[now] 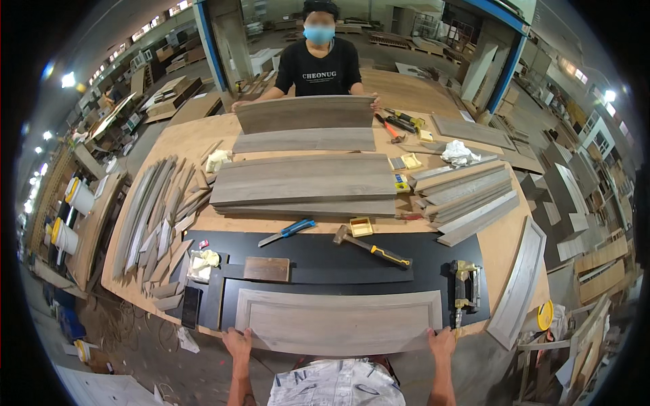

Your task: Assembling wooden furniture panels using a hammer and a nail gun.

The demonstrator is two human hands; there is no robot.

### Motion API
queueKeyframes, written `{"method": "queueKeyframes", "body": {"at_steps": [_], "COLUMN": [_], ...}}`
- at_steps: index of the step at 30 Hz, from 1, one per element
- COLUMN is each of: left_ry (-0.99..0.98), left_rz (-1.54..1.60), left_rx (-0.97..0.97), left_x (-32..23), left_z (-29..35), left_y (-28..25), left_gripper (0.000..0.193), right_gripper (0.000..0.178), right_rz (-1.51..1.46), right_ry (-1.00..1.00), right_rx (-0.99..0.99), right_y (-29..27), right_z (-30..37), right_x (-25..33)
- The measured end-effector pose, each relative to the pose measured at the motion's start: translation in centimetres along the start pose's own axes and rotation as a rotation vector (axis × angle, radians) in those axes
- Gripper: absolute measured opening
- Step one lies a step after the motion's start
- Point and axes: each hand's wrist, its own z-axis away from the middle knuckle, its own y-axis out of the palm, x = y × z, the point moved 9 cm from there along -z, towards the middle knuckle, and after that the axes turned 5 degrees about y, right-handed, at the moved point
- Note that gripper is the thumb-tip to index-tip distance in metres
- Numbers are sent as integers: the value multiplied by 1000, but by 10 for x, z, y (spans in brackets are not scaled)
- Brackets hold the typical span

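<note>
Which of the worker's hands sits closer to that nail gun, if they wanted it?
The right hand, probably. It grips the framed grey panel's right corner, and the nail gun lies just beyond it. The left hand holds the far corner.

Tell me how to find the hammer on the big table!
Start at the framed grey panel that both hands grip at the table's near edge. Just beyond it lies a black board. The hammer rests on it, the only tool with a black-and-yellow handle.
</note>
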Motion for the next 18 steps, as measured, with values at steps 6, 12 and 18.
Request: {"method": "queueKeyframes", "body": {"at_steps": [6, 12, 18], "left_ry": [27, 62, 139], "left_rz": [-7, 29, 30], "left_rx": [-16, -17, -15], "left_x": [-4, -12, -10], "left_z": [0, 2, -2], "left_y": [-4, -15, -12], "left_gripper": [38, 36, 34], "right_gripper": [59, 60, 54], "right_rz": [20, 17, 3], "right_ry": [30, 60, 45], "right_rx": [-7, 39, 60], "right_y": [-6, -3, -7], "right_z": [6, 1, -5], "right_x": [1, 1, 7]}}
